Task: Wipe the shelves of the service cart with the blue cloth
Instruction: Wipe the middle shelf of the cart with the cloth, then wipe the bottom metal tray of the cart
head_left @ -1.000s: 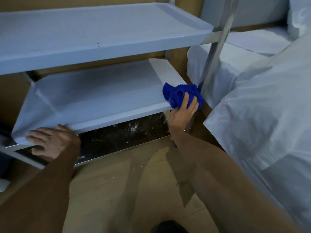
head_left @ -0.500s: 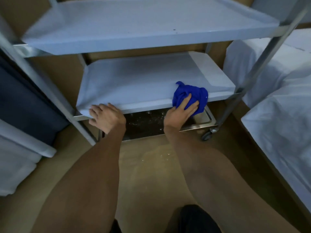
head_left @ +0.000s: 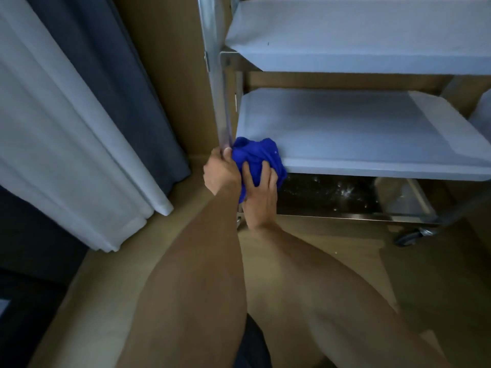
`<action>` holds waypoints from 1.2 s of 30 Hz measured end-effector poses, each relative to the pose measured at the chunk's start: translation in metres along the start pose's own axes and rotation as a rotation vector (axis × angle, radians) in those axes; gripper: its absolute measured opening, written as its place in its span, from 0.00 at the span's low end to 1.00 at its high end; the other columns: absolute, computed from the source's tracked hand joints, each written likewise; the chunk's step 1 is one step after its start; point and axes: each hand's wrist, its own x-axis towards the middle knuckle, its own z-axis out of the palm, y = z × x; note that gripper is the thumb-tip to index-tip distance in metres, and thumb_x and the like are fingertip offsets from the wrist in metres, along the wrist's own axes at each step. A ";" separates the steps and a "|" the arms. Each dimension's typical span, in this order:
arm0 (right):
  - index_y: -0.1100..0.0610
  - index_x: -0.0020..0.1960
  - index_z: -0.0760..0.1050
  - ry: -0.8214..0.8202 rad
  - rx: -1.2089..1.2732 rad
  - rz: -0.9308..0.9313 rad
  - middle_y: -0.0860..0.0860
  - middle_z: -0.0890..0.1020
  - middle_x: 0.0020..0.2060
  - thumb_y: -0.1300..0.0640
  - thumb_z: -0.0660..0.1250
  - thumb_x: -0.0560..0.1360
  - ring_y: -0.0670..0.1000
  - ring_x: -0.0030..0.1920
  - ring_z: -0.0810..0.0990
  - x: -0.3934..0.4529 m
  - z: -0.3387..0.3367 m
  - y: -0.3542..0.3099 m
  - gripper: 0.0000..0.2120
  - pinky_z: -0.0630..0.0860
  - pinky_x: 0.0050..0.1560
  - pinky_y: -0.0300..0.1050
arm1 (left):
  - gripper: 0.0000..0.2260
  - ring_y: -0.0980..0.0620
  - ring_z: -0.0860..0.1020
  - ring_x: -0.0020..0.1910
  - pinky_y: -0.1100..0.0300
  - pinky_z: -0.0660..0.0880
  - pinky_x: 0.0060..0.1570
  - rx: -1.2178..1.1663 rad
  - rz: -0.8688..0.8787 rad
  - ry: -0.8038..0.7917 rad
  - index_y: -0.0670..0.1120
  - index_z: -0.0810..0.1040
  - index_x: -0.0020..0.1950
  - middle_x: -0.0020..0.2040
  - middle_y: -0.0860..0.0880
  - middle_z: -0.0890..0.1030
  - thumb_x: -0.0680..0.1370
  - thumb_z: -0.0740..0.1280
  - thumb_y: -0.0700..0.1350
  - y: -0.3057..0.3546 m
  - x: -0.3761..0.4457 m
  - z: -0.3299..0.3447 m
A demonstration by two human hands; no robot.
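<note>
I have the blue cloth point(head_left: 256, 162) bunched at the left front corner of the middle shelf point(head_left: 358, 134), just left of centre in the frame, right against the cart's upright metal post point(head_left: 218, 88). My right hand point(head_left: 259, 193) lies over the cloth from below and in front, fingers spread and pressing it onto the shelf lip, with a fold or two caught between the fingers; I judge the wad is kept tight so it can work into the corner where shelf meets post. My left hand point(head_left: 220, 170) sits immediately to the left, touching the cloth, its fingers curled round the foot of the post, which I take to be a brace that stops the cart from rolling on its caster point(head_left: 410, 236) while I push. Above, at the upper right of the frame, the top shelf point(head_left: 358, 33) shows a pale, plain surface with a tiny dark speck. Below the middle shelf, the bottom shelf point(head_left: 326, 195) is dark and flecked with white crumbs or dust, so I reckon that one remains to be wiped. A white and grey curtain point(head_left: 79, 115) hangs along the left of the frame.
</note>
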 end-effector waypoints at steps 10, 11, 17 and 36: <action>0.44 0.72 0.60 -0.026 -0.080 -0.061 0.53 0.68 0.71 0.48 0.74 0.70 0.57 0.70 0.63 0.035 -0.011 0.011 0.35 0.64 0.67 0.58 | 0.16 0.41 0.78 0.56 0.42 0.62 0.67 0.227 -0.048 0.061 0.47 0.71 0.56 0.55 0.45 0.81 0.83 0.50 0.56 0.012 0.000 0.014; 0.44 0.73 0.60 -0.049 -0.070 -0.066 0.53 0.67 0.72 0.47 0.72 0.72 0.56 0.72 0.61 0.035 -0.012 0.014 0.34 0.62 0.69 0.59 | 0.15 0.42 0.78 0.58 0.41 0.57 0.69 0.200 -0.125 0.072 0.48 0.71 0.58 0.57 0.46 0.80 0.83 0.51 0.55 0.019 -0.002 0.019; 0.44 0.72 0.63 -0.050 -0.060 -0.084 0.53 0.69 0.71 0.50 0.74 0.70 0.56 0.71 0.64 0.033 -0.022 0.041 0.35 0.64 0.67 0.58 | 0.14 0.43 0.75 0.63 0.41 0.54 0.70 0.072 -0.296 0.078 0.50 0.69 0.64 0.64 0.47 0.78 0.83 0.52 0.53 0.032 -0.005 0.032; 0.45 0.78 0.54 -0.121 -0.146 0.191 0.54 0.57 0.78 0.58 0.71 0.71 0.57 0.78 0.52 0.015 -0.143 0.306 0.42 0.51 0.74 0.62 | 0.19 0.35 0.43 0.78 0.35 0.54 0.73 0.547 0.320 -0.205 0.54 0.55 0.74 0.80 0.38 0.45 0.84 0.47 0.56 0.075 -0.122 0.155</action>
